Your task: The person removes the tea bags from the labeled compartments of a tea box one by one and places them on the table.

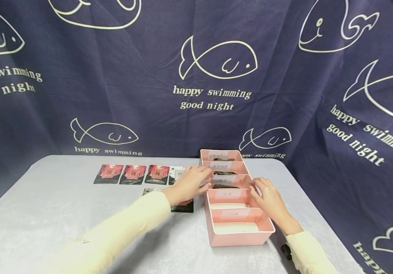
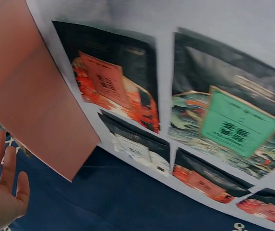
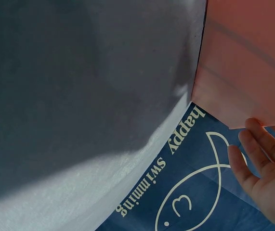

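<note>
A long pink box (image 1: 241,239) with labelled compartments stands between my hands. Dark packets (image 1: 225,187) lie in its far three compartments; the two nearest ones show bare bottoms. My left hand (image 1: 190,183) is at the box's left rim, fingers extended, holding nothing. On the opposite rim, beside the middle compartments, my right hand (image 1: 268,198) rests its loosely bent fingers. In the right wrist view those fingertips (image 3: 255,124) come right at the pink edge. Below my left forearm lie a red-labelled black packet (image 2: 103,82) and a green-labelled packet (image 2: 241,122), both partly hidden in the head view.
Left of the box, a row of flat packets lies on the grey table: several red ones (image 1: 133,175) and a white-labelled one (image 2: 132,147). A small black object (image 1: 286,251) lies by my right sleeve. A dark blue fish-print curtain (image 1: 155,76) hangs behind the table.
</note>
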Motion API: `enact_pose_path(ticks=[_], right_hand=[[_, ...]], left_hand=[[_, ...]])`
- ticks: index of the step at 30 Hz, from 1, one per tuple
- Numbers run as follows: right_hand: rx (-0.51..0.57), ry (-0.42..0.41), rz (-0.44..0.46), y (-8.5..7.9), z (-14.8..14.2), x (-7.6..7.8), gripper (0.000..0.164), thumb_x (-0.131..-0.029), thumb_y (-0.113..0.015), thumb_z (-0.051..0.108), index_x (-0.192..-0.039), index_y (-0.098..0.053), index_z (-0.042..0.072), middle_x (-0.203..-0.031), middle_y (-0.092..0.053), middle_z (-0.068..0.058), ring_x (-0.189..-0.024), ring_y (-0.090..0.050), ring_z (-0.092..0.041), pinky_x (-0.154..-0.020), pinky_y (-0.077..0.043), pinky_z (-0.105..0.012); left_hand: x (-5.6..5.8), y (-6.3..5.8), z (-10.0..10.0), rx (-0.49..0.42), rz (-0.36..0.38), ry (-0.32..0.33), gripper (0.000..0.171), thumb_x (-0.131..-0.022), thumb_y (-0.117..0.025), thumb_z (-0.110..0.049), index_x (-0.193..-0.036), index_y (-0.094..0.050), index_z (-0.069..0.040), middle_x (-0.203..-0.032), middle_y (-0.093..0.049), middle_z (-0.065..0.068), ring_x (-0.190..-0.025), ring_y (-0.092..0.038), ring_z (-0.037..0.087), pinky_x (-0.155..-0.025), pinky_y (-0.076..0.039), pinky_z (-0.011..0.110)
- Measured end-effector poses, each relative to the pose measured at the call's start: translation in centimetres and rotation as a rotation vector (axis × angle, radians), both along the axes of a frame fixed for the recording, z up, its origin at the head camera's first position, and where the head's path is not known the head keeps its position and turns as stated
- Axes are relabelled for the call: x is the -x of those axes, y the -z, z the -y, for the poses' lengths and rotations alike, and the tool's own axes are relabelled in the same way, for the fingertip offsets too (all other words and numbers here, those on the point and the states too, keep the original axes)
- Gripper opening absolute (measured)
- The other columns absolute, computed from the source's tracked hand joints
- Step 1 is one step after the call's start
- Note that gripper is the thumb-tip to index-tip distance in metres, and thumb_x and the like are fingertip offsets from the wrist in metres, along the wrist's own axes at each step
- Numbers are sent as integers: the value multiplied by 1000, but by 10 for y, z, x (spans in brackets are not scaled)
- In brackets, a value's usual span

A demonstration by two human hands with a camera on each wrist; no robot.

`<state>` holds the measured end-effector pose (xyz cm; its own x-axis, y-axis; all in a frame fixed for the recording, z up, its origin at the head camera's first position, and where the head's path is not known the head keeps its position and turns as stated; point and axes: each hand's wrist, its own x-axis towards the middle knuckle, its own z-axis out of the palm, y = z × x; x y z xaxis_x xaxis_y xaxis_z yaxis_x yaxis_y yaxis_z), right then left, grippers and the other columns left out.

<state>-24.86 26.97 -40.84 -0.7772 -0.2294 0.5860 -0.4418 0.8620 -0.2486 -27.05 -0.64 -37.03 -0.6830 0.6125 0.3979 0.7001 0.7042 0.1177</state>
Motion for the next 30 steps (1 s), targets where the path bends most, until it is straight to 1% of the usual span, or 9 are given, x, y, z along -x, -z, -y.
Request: enact_pose_path(ticks=[3,8,11,15,19,23,30], right_hand=[[-1,6,4,1,0,1,15,-84,-57,13,-92,-65,4,-95,-62,-9,-92,-55,-25,-78,-46,-44],[-3,4,-2,1,0,1,14,-84,-57,12,-92,-64,4,-94,-62,-9,-91,-55,-26,-78,-46,-44],[-4,0,-5,0,0,1,15,-84,-57,13,-92,-64,3,-95,-62,-10,-92,-55,-26,-79,-46,-44],[-5,-3,-17,0,0,1,14,-83,-58,11,-91,-64,3,-94,-62,-11,-91,-55,-27,-78,-46,-45],[-2,1,-16,1,0,1,14,-83,-58,10,-91,-64,2,-94,-62,-11,-90,-56,-27,-77,-46,-45],[2,2,-11,1,1,0,14,-83,-58,10,-92,-65,2,-94,-62,-11,-91,-55,-27,-77,-46,-45],[1,-8,-26,0,1,0,14,-83,-58,10,-92,-65,1,-93,-62,-11,-91,-55,-27,-78,-46,-45]], left_hand=[[1,-1,-7,8,8,9,19,-85,-61,-27,-103,-56,-20,-99,-61,-7,-91,-52,14,-78,-37,32],[4,-1,-14,55,-12,4,20,-85,-63,-28,-103,-57,-22,-95,-60,-8,-92,-51,14,-77,-37,32],[6,-2,-18,85,-11,-4,21,-84,-63,-30,-103,-58,-22,-99,-61,-8,-94,-52,14,-77,-38,33],[8,-4,-22,114,13,-4,21,-85,-63,-32,-103,-58,-23,-106,-62,-8,-96,-52,15,-79,-39,33],[9,-5,-25,129,28,11,20,-85,-63,-32,-103,-59,-23,-107,-62,-8,-95,-52,14,-80,-38,32],[11,-5,-25,117,39,42,20,-84,-63,-31,-102,-60,-23,-103,-63,-9,-93,-52,13,-78,-36,30],[14,-6,-23,69,96,102,17,-84,-64,-27,-100,-61,-22,-85,-59,-10,-88,-50,11,-76,-33,29]])
